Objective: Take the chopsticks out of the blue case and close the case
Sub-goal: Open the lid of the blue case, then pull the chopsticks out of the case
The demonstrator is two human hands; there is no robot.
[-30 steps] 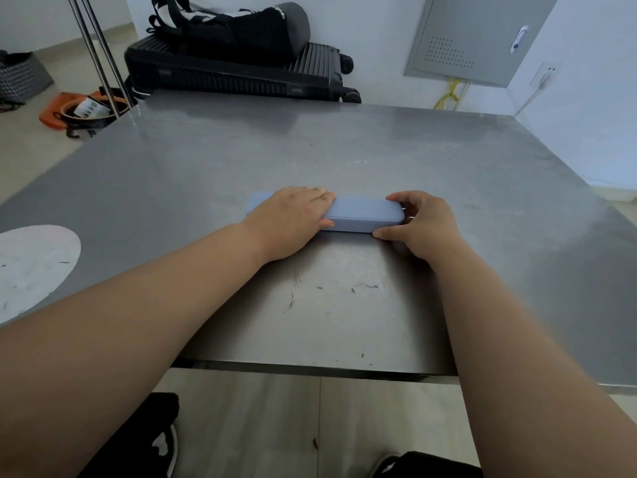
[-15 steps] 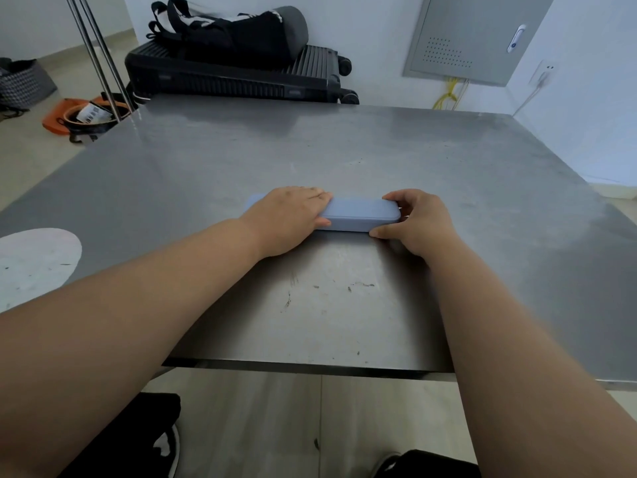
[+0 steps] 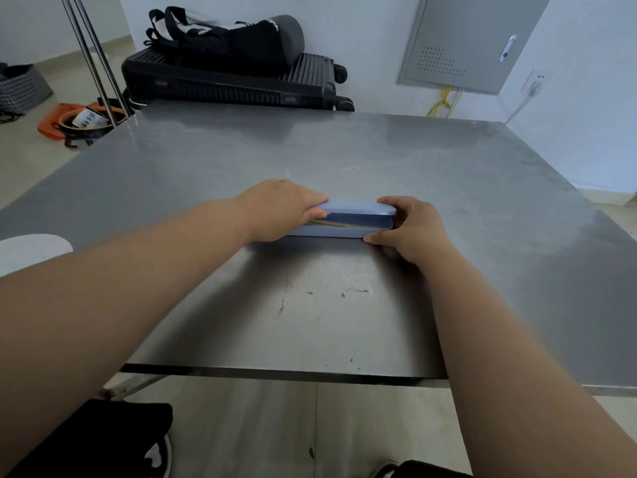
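- Between the two hands, a blue case lies lengthwise across a steel table, roughly mid-surface.
- Lid is raised a crack on the near side; the base stays flat on the metal.
- Through the gap, just right of the left fingertips, pale chopsticks show inside, lying along the case's length. Only a short stretch is visible.
- Left hand: palm down over the left end of the case, fingers together and curled on the lid's top and front edge, thumb tucked at the opening. Closed grip on the lid; how far the left end of the case runs under the palm cannot be told.
- Right hand: wrapped around the right end of the case, fingers curved over the far top corner, thumb pressed low against the base's near edge. Narrow pinch, holding the case.
- Both forearms are bare and stretch from the near edge of the table.
- Near side of the fingers: scuffs and dark flecks on the steel.
- Far beyond the fingers, off the table: a black suitcase on its side with a black bag on top, against the wall.
- Far right of the fingers, on the wall: a grey metal cabinet with yellow cables below it.
- Far left: slanting metal rods, orange gear on the floor.
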